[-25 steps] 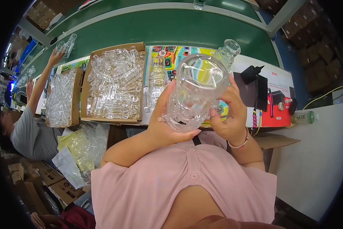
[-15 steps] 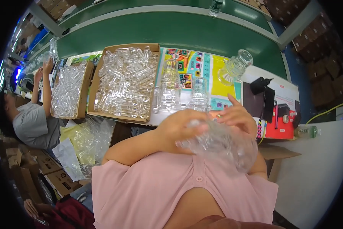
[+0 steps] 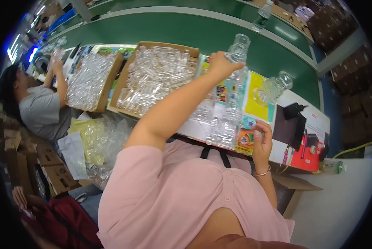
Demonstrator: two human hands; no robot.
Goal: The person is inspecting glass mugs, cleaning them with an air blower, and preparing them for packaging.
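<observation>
My left hand (image 3: 223,64) reaches out over the table with its fingers wrapped round a clear ribbed glass vessel (image 3: 239,45), whose flared mouth points up. My right hand (image 3: 262,144) is above the table's near edge, its fingers loosely bent and apart, with nothing in them. Just left of it stand clear ringed glass pieces (image 3: 226,126), partly overlapping in view. Another clear glass vessel (image 3: 273,88) rests tilted on the yellow part of the printed sheet (image 3: 254,102).
Left of my arm, a cardboard tray (image 3: 123,92) holds many small clear glass pieces; a second tray (image 3: 106,89) lies beyond it. To the right are a black bottle (image 3: 293,110) and a red box (image 3: 308,159). A co-worker in a grey shirt (image 3: 43,108) sits at far left.
The glass vessel held before my chest is no longer there. My left hand has moved out to the far side of the table; my right hand has drawn lower. The view has shifted.
</observation>
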